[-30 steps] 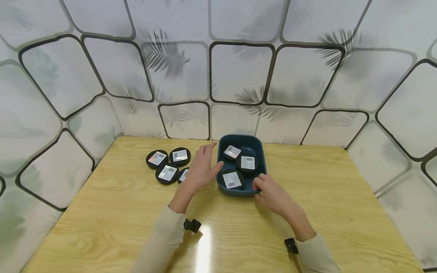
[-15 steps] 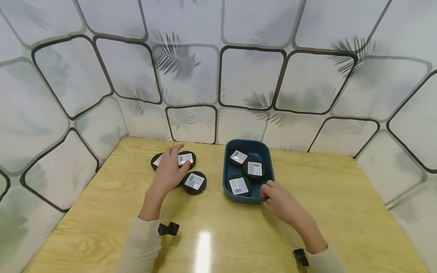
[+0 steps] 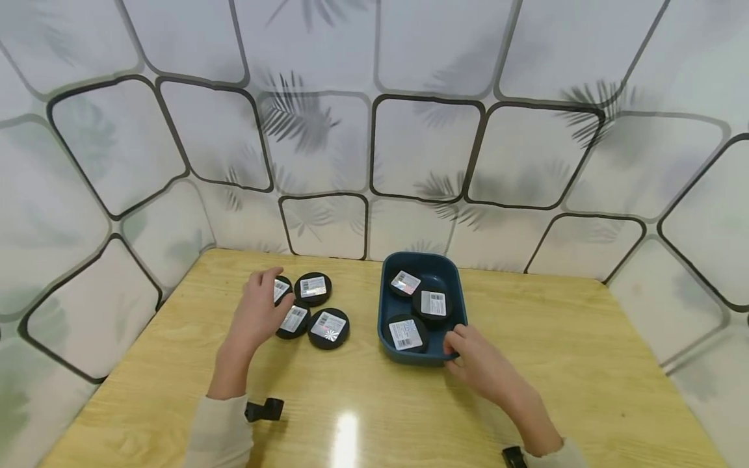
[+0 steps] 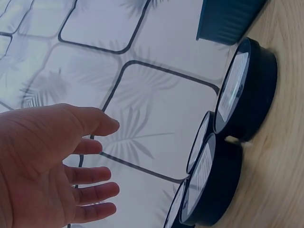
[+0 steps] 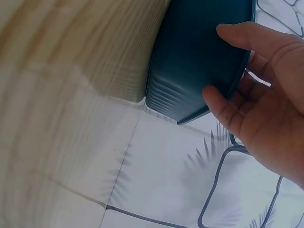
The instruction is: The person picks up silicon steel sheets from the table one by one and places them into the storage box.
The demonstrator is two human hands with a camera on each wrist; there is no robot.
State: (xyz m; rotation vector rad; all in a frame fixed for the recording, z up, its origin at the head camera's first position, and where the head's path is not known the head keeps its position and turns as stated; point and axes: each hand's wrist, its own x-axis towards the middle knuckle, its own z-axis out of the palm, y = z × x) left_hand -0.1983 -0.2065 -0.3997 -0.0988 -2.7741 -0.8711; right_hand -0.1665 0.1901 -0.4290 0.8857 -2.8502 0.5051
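Note:
My left hand (image 3: 254,314) hovers beside a cluster of several round black discs with white labels, fingers apart and holding nothing. In the left wrist view a gap separates that hand (image 4: 52,166) from the nearest black disc (image 4: 223,175). The front right black disc (image 3: 329,328) lies flat, and the far left one is partly hidden behind my fingers. A dark blue plastic bin (image 3: 389,354) stands to the right with three more labelled black discs inside. My right hand (image 3: 482,364) grips its front right corner; in the right wrist view thumb and fingers pinch the bin's wall (image 5: 190,61).
The light wood table (image 3: 544,338) ends at a patterned white backdrop (image 3: 421,149) behind and at both sides. Black wrist mounts (image 3: 264,409) stick out from the sleeves. A bright light reflection lies on the table near the front.
My left hand has moved away from the bin to the left, past the cluster's discs, revealing the front right one. The right hand keeps its hold on the bin. The head view has shifted slightly.

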